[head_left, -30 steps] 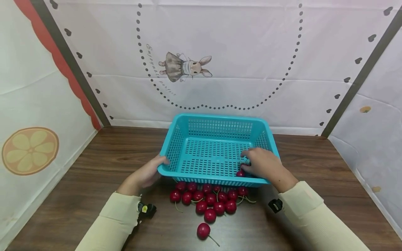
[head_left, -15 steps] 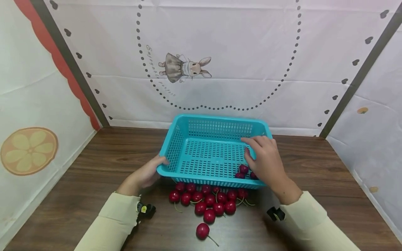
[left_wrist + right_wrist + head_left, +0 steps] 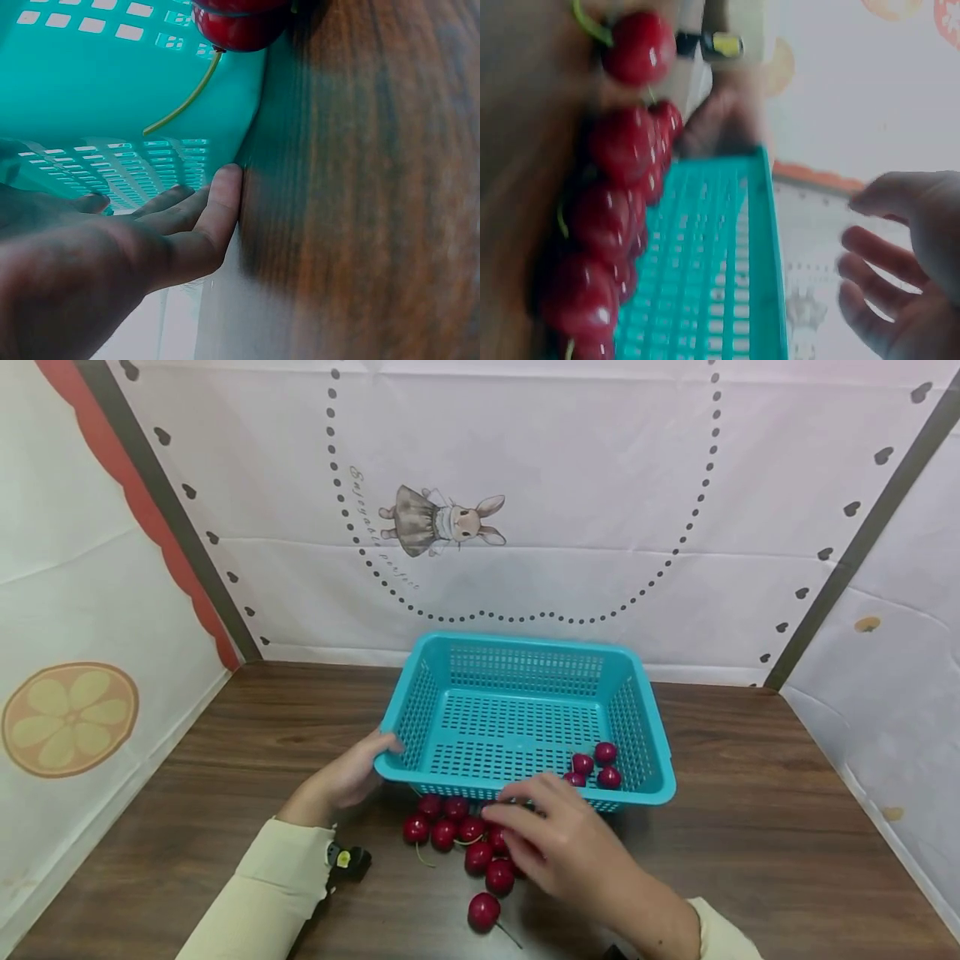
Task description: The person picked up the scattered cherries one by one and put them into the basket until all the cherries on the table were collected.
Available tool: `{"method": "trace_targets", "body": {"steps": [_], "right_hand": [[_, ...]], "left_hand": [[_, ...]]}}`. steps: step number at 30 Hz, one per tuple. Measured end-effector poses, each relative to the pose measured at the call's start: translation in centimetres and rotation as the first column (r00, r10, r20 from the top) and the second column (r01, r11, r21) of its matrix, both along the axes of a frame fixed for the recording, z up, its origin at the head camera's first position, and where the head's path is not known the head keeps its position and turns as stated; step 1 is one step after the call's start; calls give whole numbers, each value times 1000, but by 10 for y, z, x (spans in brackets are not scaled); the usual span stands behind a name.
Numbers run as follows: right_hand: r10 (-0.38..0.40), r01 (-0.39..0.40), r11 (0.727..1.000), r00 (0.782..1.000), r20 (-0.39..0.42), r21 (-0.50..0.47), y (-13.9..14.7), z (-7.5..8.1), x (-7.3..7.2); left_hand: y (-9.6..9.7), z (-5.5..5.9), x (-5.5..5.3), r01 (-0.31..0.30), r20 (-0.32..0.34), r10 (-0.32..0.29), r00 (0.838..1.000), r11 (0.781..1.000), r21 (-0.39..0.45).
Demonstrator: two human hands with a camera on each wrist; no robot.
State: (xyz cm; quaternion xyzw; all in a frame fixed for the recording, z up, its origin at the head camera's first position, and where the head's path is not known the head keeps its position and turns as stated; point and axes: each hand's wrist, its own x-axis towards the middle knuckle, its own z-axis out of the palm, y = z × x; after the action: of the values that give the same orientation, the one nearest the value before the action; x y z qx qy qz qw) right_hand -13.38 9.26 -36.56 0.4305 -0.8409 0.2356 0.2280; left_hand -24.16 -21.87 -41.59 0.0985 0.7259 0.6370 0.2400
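Note:
A turquoise plastic basket stands on the wooden table. My left hand holds its front left corner, thumb over the rim; in the left wrist view the fingers lie along its outer side. Several red cherries sit in the basket's front right corner. In front of it lies a group of stemmed cherries, partly covered by my right hand. That hand hovers above them with loosely bent fingers. The right wrist view shows nothing between the right hand's fingers.
One cherry lies a little apart, nearest the table's front. A printed cloth wall rises behind the basket, with side panels at left and right. Brown table surface extends on both sides of the basket.
My right hand has let go of a cherry in the basket, then moved out over the front rim to above the group on the table. The left hand stays on the corner.

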Motion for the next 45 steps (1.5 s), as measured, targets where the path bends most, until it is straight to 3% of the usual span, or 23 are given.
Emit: {"method": "trace_targets", "body": {"steps": [4, 7, 11, 15, 23, 39, 45], "right_hand": [[112, -127, 984, 987, 117, 127, -7, -5, 10], [181, -238, 938, 956, 229, 253, -9, -9, 15], [211, -341, 864, 913, 350, 370, -14, -16, 17], [207, -367, 834, 900, 384, 411, -20, -25, 16], [241, -383, 826, 904, 354, 414, -24, -35, 15], [215, -405, 813, 877, 430, 419, -23, -42, 13], [212, -418, 795, 870, 445, 439, -23, -45, 12]], "left_hand": [[1, 1, 0, -2, -3, 2, 1000, 1000, 0], [1, 1, 0, -7, 1, 7, 1000, 1000, -7], [1, 0, 0, -8, 8, 8, 1000, 1000, -13], [2, 0, 0, -13, 9, 13, 1000, 1000, -13], [-1, 1, 0, -10, 8, 10, 1000, 1000, -19], [0, 0, -1, -5, 12, 5, 1000, 1000, -18], [1, 0, -1, -7, 8, 7, 1000, 1000, -24]]}}
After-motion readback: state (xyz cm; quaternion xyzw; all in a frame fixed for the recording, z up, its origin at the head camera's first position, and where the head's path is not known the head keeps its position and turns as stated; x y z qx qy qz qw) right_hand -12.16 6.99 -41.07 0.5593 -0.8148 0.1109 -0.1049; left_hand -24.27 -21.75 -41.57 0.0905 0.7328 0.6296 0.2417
